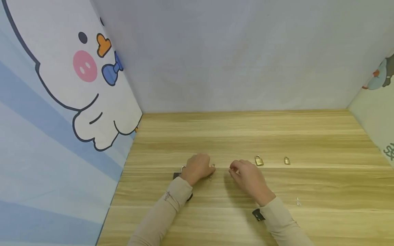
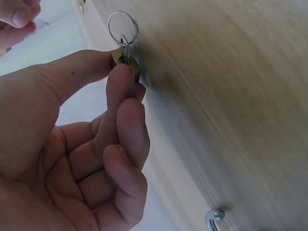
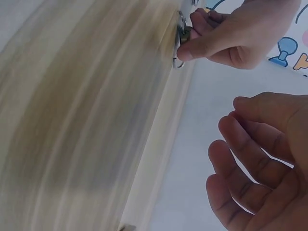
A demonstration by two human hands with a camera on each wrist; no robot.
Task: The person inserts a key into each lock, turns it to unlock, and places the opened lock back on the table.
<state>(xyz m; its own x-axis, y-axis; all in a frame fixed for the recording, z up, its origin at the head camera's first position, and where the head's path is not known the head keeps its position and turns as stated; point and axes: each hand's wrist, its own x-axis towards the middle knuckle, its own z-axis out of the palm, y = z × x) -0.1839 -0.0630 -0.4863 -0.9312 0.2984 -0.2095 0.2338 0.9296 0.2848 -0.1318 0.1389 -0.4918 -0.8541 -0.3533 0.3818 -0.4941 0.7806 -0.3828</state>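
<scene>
My left hand [image 1: 197,168] pinches a small brass padlock [image 2: 118,57] between thumb and fingers, low over the wooden table. A key sits in the padlock's keyhole end, with a metal key ring [image 2: 123,29] hanging from it. The padlock's silver shackle [image 3: 178,63] sticks out past the left thumb in the right wrist view. My right hand [image 1: 248,177] hovers to the right of it, fingers loosely bent and thumb tip near the index finger; nothing shows between them. Left of the left hand lies a black padlock [image 1: 176,175], partly hidden by that hand.
Two more brass padlocks lie right of the right hand, a larger one [image 1: 259,160] and a smaller one [image 1: 287,160]. Nearer the front right is a small shiny item [image 1: 298,202]. Pale walls with cartoon prints border the wooden table [image 1: 240,136].
</scene>
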